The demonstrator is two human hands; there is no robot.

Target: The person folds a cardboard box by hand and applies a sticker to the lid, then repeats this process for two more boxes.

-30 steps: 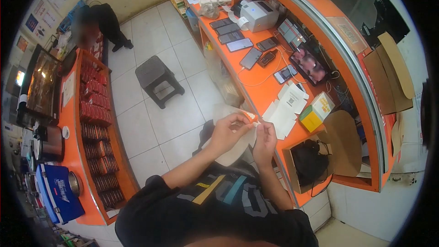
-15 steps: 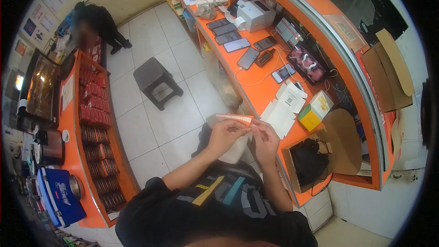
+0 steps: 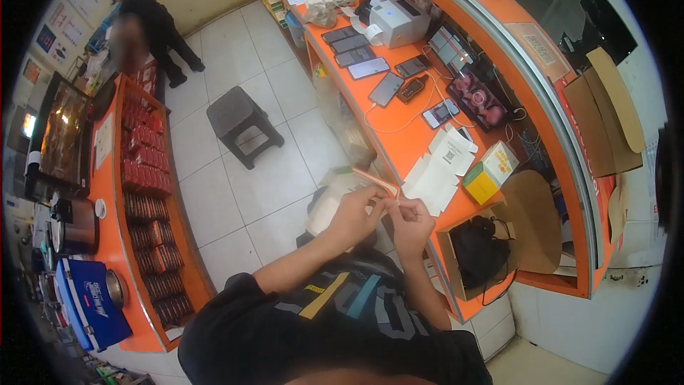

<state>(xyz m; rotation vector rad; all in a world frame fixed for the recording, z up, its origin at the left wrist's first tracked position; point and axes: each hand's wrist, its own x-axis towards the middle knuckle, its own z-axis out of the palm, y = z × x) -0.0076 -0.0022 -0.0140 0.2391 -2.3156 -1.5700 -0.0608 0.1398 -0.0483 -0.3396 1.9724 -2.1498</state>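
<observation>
In front of my torso I hold a folded orange-and-white striped paper piece [image 3: 381, 181]; its exact kind is unclear. My left hand [image 3: 358, 212] grips it with the fingers curled and the thumb toward its near end. Close beside, my right hand [image 3: 413, 227] is closed in a pinch at that same end, the fingertips of both hands nearly meeting. What lies between the right fingertips is too small to make out. Below the hands is a pale, whitish shape [image 3: 329, 207], partly covered by the left hand.
On the orange counter [image 3: 399, 121] are several phones [image 3: 367, 68], a label printer [image 3: 399, 21], an unfolded white carton [image 3: 436, 177], a yellow-green box [image 3: 491, 171] and an open cardboard box [image 3: 456, 271]. A black stool [image 3: 246, 121] and another person [image 3: 153, 25] are to the left.
The striped paper has tilted, its far end swinging, and both hands have shifted slightly. The pale shape below shows more. The other person at the back left has risen a little.
</observation>
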